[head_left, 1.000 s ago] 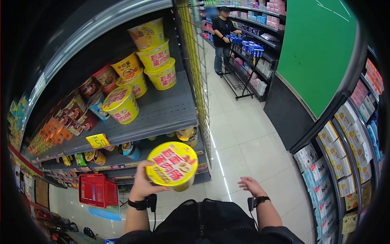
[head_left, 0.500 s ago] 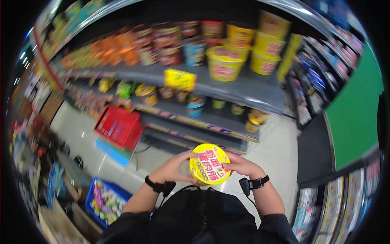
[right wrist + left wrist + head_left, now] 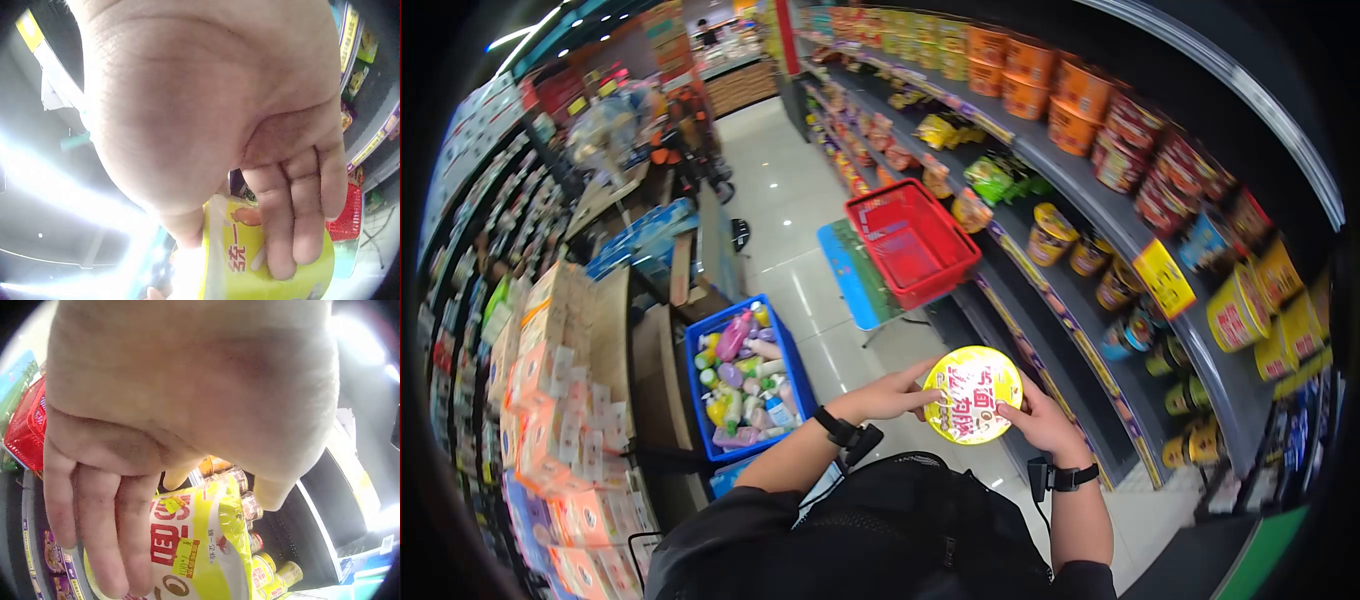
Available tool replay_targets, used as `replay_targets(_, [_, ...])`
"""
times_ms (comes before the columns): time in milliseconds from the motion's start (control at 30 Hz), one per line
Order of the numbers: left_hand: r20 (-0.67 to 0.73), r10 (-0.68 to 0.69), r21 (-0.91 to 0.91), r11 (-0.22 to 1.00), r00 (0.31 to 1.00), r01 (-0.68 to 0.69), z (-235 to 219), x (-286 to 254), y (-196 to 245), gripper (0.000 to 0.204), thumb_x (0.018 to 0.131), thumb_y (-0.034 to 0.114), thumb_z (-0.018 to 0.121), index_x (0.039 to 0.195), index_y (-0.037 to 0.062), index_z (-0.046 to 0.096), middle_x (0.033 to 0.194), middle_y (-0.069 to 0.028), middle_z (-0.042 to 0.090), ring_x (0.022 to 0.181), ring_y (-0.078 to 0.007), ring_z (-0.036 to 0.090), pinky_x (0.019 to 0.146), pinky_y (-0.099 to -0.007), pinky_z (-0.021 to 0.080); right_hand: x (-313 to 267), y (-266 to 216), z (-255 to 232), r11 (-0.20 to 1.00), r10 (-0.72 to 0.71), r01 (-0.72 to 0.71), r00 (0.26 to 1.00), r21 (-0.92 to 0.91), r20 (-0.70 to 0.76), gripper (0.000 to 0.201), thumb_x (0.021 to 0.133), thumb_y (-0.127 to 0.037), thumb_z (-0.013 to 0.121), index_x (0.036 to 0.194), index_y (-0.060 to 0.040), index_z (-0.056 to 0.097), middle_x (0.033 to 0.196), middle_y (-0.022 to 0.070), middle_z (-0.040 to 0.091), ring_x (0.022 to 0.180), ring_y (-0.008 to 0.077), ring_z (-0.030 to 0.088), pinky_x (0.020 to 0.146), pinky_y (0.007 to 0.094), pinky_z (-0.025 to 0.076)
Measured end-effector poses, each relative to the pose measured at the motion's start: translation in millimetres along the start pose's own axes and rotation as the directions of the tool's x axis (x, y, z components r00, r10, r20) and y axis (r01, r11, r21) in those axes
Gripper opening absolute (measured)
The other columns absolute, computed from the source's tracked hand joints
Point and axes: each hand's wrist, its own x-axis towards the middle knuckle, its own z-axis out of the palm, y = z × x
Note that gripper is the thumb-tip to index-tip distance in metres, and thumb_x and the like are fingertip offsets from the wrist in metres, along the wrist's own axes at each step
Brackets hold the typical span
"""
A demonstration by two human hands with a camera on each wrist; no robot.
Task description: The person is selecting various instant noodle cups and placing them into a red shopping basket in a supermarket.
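A yellow noodle bowl (image 3: 972, 394) was gripped between the left hand (image 3: 890, 397) and right hand (image 3: 1041, 420); carrying seemed underway, needing steady support toward the red basket (image 3: 910, 240) ahead.

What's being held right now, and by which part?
A yellow noodle bowl, held by its sides: the left hand has fingers along one side, the right hand wraps the opposite side.

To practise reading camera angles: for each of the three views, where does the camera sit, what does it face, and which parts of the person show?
Head: worn on the head, facing down at the yellow noodle bowl, both forearms and the shop aisle.
Left wrist: under the left hand, facing its palm, the bowl's lid and shelves.
Right wrist: under the right hand, facing its palm and the bowl's side.
All three share the bowl; the red basket appears in each.
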Motion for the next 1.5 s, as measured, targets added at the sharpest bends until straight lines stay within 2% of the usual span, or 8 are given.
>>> replay_targets(433, [-0.356,-0.198,-0.259,0.960,0.913,0.107,-62,8,-22,0.045,0.095,0.034,0.049,0.130,0.0071,0.042,0.106,-0.0038,0.061,0.090,-0.0122,0.059,0.076,-0.0278,0.049,100,44,-51,0.993,0.069,-0.088,0.973,0.080,0.219,0.061,0.093,-0.010,0.049,0.146,-0.0101,0.018,0.103,0.0119,0.065,0.084,0.0136,0.061,0.076,0.0258,0.047])
replay_targets(700, [-0.468,-0.252,-0.288,0.950,0.847,0.124,-116,94,-26,0.048,0.096,0.032,0.047,0.134,0.0048,0.035,0.107,-0.0098,0.061,0.087,-0.0181,0.065,0.077,-0.0297,0.052,63,247,-142,0.697,0.716,-0.717,0.694,0.023,-0.071,0.054,0.092,-0.035,0.052,0.134,-0.0053,0.034,0.099,0.0088,0.065,0.076,0.0180,0.062,0.065,0.0310,0.045])
replay_targets(900, [-0.541,-0.252,-0.303,0.948,0.802,0.094,-152,150,-18,0.055,0.095,0.029,0.050,0.139,0.0080,0.025,0.106,-0.0104,0.060,0.080,-0.0166,0.063,0.070,-0.0299,0.054,38,196,-158,0.394,0.880,-0.836,0.463,-0.383,-0.107,0.035,0.085,-0.033,0.056,0.088,0.0005,0.065,0.076,0.0074,0.064,0.066,0.0174,0.057,0.058,0.0322,0.042])
replay_targets(933, [-0.531,-0.264,-0.336,0.938,0.805,0.086,-161,160,-23,0.052,0.095,0.029,0.049,0.138,0.0089,0.027,0.105,-0.0104,0.061,0.078,-0.0168,0.064,0.070,-0.0302,0.054,37,206,-162,0.500,0.825,-0.800,0.557,-0.332,-0.099,0.034,0.084,-0.033,0.055,0.082,-0.0001,0.066,0.072,0.0071,0.063,0.065,0.0166,0.056,0.058,0.0322,0.041])
replay_targets(1067, [-0.545,-0.318,-0.339,0.930,0.775,0.143,-195,189,-43,0.057,0.095,0.028,0.050,0.142,0.0106,0.022,0.104,-0.0113,0.061,0.076,-0.0178,0.064,0.067,-0.0296,0.054,36,260,-168,0.726,0.661,-0.661,0.747,-0.191,-0.070,0.031,0.087,-0.032,0.050,0.094,-0.0054,0.065,0.080,0.0050,0.060,0.067,0.0174,0.055,0.060,0.0339,0.043])
replay_targets(1133, [-0.560,-0.306,-0.283,0.944,0.770,0.169,-216,206,-51,0.060,0.095,0.027,0.050,0.144,0.0113,0.019,0.103,-0.0117,0.062,0.075,-0.0181,0.064,0.067,-0.0299,0.053,51,262,-171,0.602,0.791,-0.792,0.609,-0.103,-0.064,0.033,0.088,-0.033,0.049,0.106,-0.0080,0.060,0.090,0.0050,0.060,0.071,0.0185,0.056,0.064,0.0348,0.046])
replay_targets(1433, [-0.609,-0.214,0.147,0.916,0.764,0.373,-360,320,-140,0.072,0.093,0.028,0.050,0.146,0.0143,0.002,0.096,-0.0230,0.062,0.076,-0.0300,0.065,0.071,-0.0388,0.050,100,261,-144,0.550,0.823,-0.830,0.520,0.093,-0.230,0.043,0.088,-0.030,0.056,0.121,-0.0028,0.052,0.108,0.0119,0.061,0.096,0.0229,0.059,0.081,0.0340,0.047])
replay_targets(1500, [-0.493,-0.447,0.135,0.808,0.746,0.573,-378,345,-94,0.075,0.093,0.030,0.049,0.144,0.0031,0.000,0.098,-0.0264,0.062,0.089,-0.0361,0.063,0.079,-0.0398,0.048,123,206,-125,0.507,0.846,-0.846,0.452,0.167,-0.282,0.045,0.086,-0.031,0.059,0.119,-0.0005,0.055,0.114,0.0145,0.061,0.107,0.0226,0.056,0.091,0.0318,0.043])
